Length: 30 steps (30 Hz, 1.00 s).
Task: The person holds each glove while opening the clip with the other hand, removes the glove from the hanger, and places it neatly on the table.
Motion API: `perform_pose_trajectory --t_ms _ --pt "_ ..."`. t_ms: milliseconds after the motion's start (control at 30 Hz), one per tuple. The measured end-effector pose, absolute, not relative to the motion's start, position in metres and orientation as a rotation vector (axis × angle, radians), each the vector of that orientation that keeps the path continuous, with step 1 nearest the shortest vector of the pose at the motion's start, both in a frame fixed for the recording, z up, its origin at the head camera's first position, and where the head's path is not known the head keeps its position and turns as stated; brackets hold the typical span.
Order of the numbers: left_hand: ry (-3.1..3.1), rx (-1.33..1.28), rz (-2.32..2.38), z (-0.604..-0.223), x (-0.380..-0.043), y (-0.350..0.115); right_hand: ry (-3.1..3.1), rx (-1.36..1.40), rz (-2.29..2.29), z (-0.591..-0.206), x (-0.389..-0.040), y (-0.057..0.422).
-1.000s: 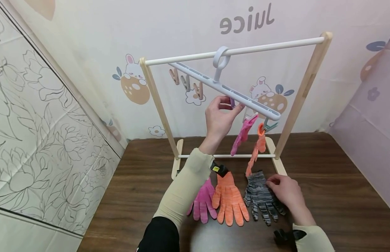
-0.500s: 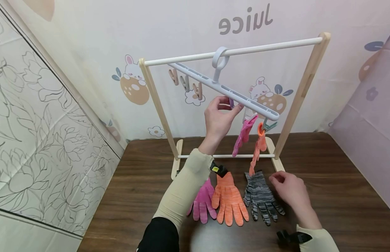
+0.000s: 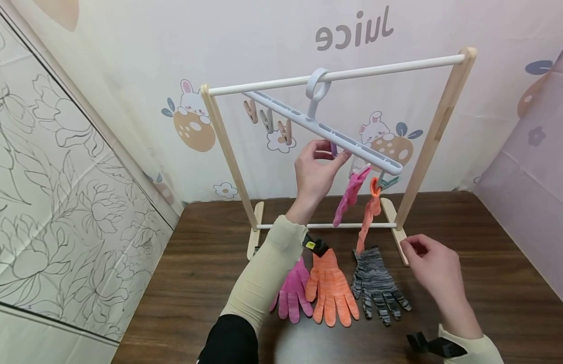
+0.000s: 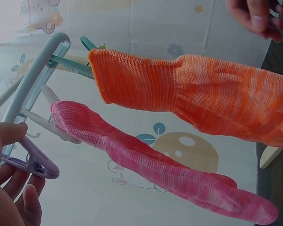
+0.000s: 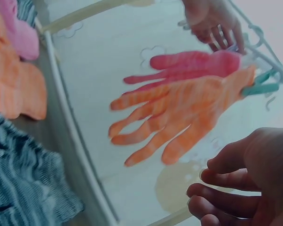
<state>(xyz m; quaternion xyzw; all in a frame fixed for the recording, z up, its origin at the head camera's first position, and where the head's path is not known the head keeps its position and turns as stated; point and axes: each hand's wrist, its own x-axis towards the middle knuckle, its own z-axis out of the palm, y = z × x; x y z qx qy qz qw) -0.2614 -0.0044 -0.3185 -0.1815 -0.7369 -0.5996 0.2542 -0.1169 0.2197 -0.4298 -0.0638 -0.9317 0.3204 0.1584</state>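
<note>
My left hand (image 3: pixel 317 169) is up at the light grey hanger (image 3: pixel 281 107), pinching a purple clothespin (image 4: pixel 35 162) under its bar. Beside that, a pink glove (image 4: pixel 155 167) hangs from a white clip and an orange glove (image 4: pixel 226 94) from a green clothespin (image 4: pixel 75 66). My right hand (image 3: pixel 438 268) is over the table at the right, fingers loosely bent and holding nothing. Nearest to it lies a grey-black striped glove (image 3: pixel 379 285), flat on the table. Left of that lie another orange glove (image 3: pixel 331 290) and another pink glove (image 3: pixel 296 296), partly hidden by my left forearm.
The hanger is hooked on the white top rod (image 3: pixel 400 66) of a wooden rack standing on the dark wood table (image 3: pixel 208 263). Several unused clothespins (image 3: pixel 267 121) dangle from the hanger's left half. A printed cloth wall (image 3: pixel 245 40) rises close behind the rack.
My right hand has drawn away from the striped glove, moving right. The hanging gloves sway slightly. My left hand stays at the purple clothespin.
</note>
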Motion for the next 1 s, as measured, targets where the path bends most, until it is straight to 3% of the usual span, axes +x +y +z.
perform_pose_trajectory --t_ms 467,1000 --pt "-1.997 -0.494 -1.644 -0.320 -0.262 -0.003 -2.383 -0.030 0.954 -0.401 -0.109 0.199" --pt "-1.981 -0.476 -1.691 -0.321 -0.263 -0.004 -2.319 0.076 1.046 -0.399 -0.117 0.168"
